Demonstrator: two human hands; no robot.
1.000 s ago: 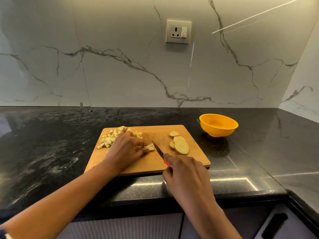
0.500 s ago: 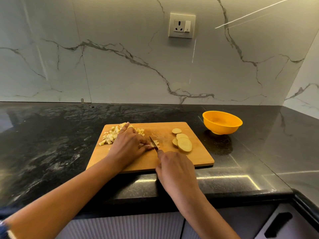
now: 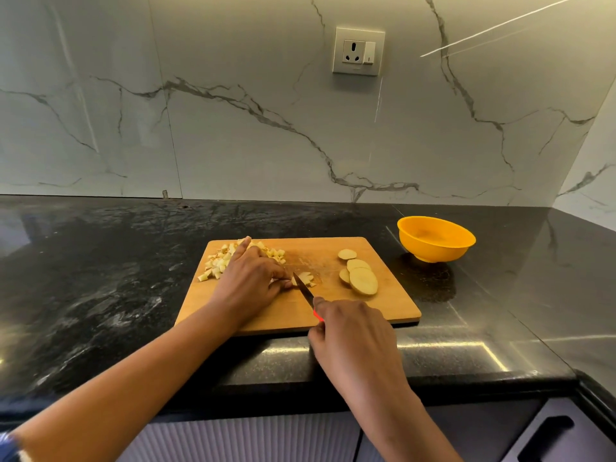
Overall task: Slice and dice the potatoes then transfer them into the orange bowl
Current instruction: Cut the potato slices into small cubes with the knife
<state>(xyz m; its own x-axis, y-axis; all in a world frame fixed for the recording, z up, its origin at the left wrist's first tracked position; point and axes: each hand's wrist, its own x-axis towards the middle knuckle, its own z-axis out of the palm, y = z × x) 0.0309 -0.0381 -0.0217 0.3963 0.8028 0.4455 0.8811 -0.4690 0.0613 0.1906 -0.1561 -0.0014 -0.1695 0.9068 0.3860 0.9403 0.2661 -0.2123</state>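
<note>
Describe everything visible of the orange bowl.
The round orange bowl, plastic by its look, stands upright on the glossy black stone countertop, beyond the far right corner of the wooden cutting board and apart from it. It has a narrow foot and a smooth rim. Its inside looks empty; nothing else touches it.

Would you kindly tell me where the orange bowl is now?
In the head view, the orange bowl stands on the black countertop to the right, beyond the far right corner of the cutting board, apart from it.
</note>
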